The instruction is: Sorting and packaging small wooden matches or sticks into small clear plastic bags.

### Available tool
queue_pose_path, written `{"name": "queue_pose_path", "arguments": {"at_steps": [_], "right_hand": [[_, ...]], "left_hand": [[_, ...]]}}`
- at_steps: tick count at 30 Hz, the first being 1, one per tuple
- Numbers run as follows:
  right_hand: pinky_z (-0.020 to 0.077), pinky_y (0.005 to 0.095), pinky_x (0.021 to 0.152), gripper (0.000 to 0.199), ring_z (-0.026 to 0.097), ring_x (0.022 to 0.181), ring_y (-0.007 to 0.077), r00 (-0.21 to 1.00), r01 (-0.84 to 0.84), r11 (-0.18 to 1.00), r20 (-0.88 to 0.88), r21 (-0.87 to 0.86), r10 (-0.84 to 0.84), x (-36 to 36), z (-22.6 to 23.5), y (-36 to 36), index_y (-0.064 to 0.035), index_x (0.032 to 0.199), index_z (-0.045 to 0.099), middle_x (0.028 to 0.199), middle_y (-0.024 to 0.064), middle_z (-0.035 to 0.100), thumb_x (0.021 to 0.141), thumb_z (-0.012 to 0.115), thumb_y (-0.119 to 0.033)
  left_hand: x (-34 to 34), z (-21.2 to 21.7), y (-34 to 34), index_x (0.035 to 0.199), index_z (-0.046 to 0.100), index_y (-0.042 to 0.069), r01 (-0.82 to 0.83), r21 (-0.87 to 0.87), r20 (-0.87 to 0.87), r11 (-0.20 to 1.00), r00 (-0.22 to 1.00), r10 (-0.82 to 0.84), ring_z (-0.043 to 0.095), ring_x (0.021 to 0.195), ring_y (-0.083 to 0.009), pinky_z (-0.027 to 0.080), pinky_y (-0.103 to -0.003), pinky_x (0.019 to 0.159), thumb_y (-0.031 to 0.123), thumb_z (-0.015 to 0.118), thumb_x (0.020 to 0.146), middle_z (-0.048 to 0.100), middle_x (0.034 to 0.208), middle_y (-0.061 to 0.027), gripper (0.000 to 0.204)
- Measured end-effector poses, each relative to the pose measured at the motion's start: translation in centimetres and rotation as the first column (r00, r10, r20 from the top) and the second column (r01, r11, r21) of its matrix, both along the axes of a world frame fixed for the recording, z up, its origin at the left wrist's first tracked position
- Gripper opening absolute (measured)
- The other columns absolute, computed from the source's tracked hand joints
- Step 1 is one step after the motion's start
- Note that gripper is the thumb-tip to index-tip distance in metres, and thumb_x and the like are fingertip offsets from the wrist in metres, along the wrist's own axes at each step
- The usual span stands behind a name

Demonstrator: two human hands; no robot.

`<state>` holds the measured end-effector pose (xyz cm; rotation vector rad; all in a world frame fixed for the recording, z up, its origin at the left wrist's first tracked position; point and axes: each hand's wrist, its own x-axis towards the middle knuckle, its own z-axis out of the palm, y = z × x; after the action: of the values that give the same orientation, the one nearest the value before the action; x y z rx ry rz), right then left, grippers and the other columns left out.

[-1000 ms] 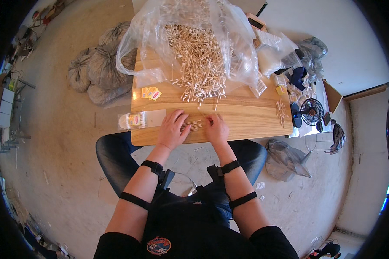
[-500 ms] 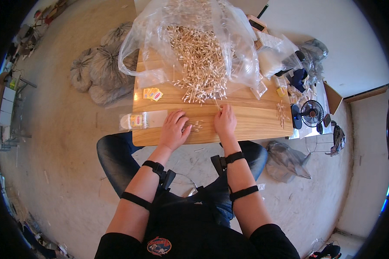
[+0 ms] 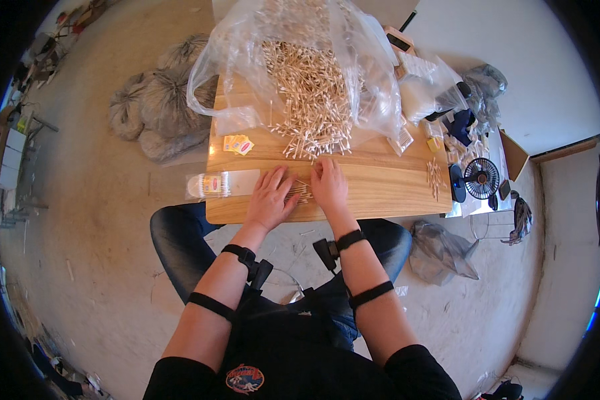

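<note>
My left hand (image 3: pixel 272 198) lies flat on the wooden table (image 3: pixel 380 190), fingers spread, beside a small bunch of cotton swabs (image 3: pixel 300 192). My right hand (image 3: pixel 328 185) rests palm down just right of that bunch, its fingertips reaching toward the big heap of cotton swabs (image 3: pixel 311 100) that spills out of a clear plastic bag (image 3: pixel 373 80). Neither hand visibly grips anything. A filled clear packet of swabs (image 3: pixel 215 185) lies at the table's left edge, near my left hand.
Small yellow-and-red labels (image 3: pixel 237 143) lie left of the heap. More clear packets (image 3: pixel 420 87), a few loose swabs (image 3: pixel 435 177) and a small black fan (image 3: pixel 479 179) are at the right end. Grey sacks (image 3: pixel 155 113) sit on the concrete floor to the left.
My right hand went forward toward the big heap and has come partway back beside the small bunch. My left hand has stayed nearly in place.
</note>
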<state>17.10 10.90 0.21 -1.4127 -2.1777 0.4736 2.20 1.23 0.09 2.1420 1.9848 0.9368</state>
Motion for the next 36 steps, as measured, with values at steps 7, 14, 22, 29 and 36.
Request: {"name": "queue_pose_path", "arguments": {"at_steps": [7,14,22,29,36], "right_hand": [[0.0505,0.0473,0.074,0.020,0.062,0.091,0.0354,0.996,0.085,0.996,0.028,0.040,-0.086,0.1,-1.1,1.7,-0.0101,0.103,0.056,0.098,0.0132,0.062,0.085,0.063,-0.014],[0.0504,0.0466,0.072,0.014,0.062,0.088,0.0365,0.998,0.046,0.996,0.050,-0.080,-0.042,3.5,-1.5,-1.1,-0.0080,0.099,0.060,0.095,0.0145,0.062,0.085,0.062,-0.012],[0.0508,0.0445,0.074,0.013,0.062,0.089,0.0362,0.977,0.026,0.997,-0.210,-0.066,-0.040,-0.4,0.3,0.5,-0.0066,0.097,0.061,0.094,0.0143,0.063,0.085,0.063,-0.011],[0.0502,0.0435,0.073,0.010,0.062,0.085,0.0351,0.988,0.025,0.999,-0.155,0.019,-0.022,0.5,-0.6,2.9,-0.0055,0.093,0.061,0.090,0.0137,0.064,0.086,0.063,-0.011],[0.0504,0.0400,0.070,0.008,0.062,0.081,0.0334,0.944,0.154,0.972,-0.265,-0.178,-0.199,4.6,-1.0,0.7,-0.0065,0.090,0.067,0.090,0.0125,0.064,0.084,0.066,-0.012]], "left_hand": [[0.1,-1.3,-0.1,0.099,0.063,0.005,-0.012,0.043,0.112,0.999,0.994,0.008,0.052,0.118,-0.0346,0.040,-0.045,0.103,0.026,0.068,0.083,0.057,0.119,-0.0153,0.027],[-0.3,-0.9,-0.4,0.114,0.059,0.005,-0.027,-0.025,0.158,0.999,0.987,0.031,0.050,0.121,-0.0350,0.040,-0.045,0.101,0.025,0.066,0.086,0.054,0.128,-0.0154,0.036],[-0.1,-0.8,0.0,0.128,0.057,0.010,-0.014,0.016,-0.025,1.000,1.000,0.014,0.046,0.129,-0.0334,0.033,-0.046,0.111,0.033,0.064,0.088,0.050,0.136,-0.0173,0.047],[0.1,-1.3,0.2,0.116,0.061,0.008,0.006,-0.010,0.043,1.000,0.999,-0.006,0.048,0.126,-0.0331,0.035,-0.046,0.109,0.030,0.065,0.086,0.054,0.131,-0.0152,0.037],[-0.4,-1.3,-0.3,0.111,0.061,0.006,-0.008,-0.019,0.154,1.000,0.988,0.011,0.051,0.119,-0.0331,0.040,-0.045,0.102,0.025,0.065,0.085,0.055,0.125,-0.0138,0.033]]}}
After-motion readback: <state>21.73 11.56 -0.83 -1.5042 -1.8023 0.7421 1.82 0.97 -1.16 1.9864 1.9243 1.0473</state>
